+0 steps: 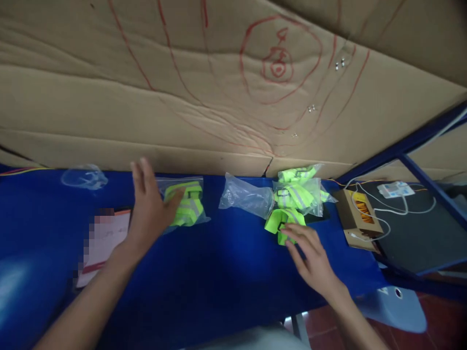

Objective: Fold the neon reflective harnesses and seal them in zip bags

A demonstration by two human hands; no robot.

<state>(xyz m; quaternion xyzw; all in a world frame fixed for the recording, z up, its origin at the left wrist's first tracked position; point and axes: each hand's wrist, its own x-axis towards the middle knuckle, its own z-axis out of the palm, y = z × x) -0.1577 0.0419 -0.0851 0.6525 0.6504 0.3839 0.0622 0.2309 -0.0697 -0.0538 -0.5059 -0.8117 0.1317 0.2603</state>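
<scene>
My left hand (149, 214) is raised with its fingers stretched out and holds nothing. Just beside its thumb, a clear plastic bag with a folded yellow-green reflective strap (188, 206) lies on the blue table. Over to the right, my right hand (310, 253) reaches down with thumb and fingers apart, its fingertips at a loose reflective strap (286, 219) with a black buckle. Whether they press on it is unclear. Behind that strap lie more bagged reflective straps (297, 194), and an unfilled clear plastic bag (246, 194) sits left of them.
A blue-covered table (219, 272) runs along a cardboard wall (182, 112) marked in red. At the left are a crumpled clear bag (84, 177) and a partly blurred pinkish sheet (105, 243). An open cardboard box (346, 211), white cables and a blue metal frame (430, 189) stand right.
</scene>
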